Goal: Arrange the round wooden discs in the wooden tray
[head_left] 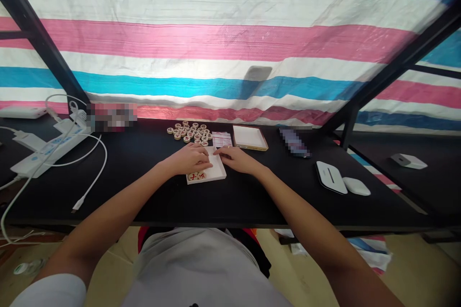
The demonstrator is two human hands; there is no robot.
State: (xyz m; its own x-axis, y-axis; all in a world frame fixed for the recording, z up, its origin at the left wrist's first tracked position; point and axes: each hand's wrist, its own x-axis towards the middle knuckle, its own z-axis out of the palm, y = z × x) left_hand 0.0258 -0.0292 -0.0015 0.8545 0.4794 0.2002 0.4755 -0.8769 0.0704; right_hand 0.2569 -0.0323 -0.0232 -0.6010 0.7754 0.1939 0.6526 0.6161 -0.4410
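A shallow white box point(218, 172) lies on the black tabletop in front of me, with Chinese chess pieces point(197, 176) in a row along its near left side. My left hand point(190, 158) reaches over the box's left part, fingers bent and thumb inside; whatever lies under the fingers is hidden. At the far right edge of the box, my right hand point(237, 158) has its fingers bent over the wall, seemingly gripping it. Beyond the box is a cluster of round wooden chess pieces point(190, 132) with red and dark characters.
Behind the hands are a folded red-lined sheet point(222, 139) and an open box lid point(250, 137). A blurred phone-like object point(295, 142), a white device point(331, 177) and a white case point(356, 186) lie rightward. Left are a power strip point(54, 151) and cables point(104, 153).
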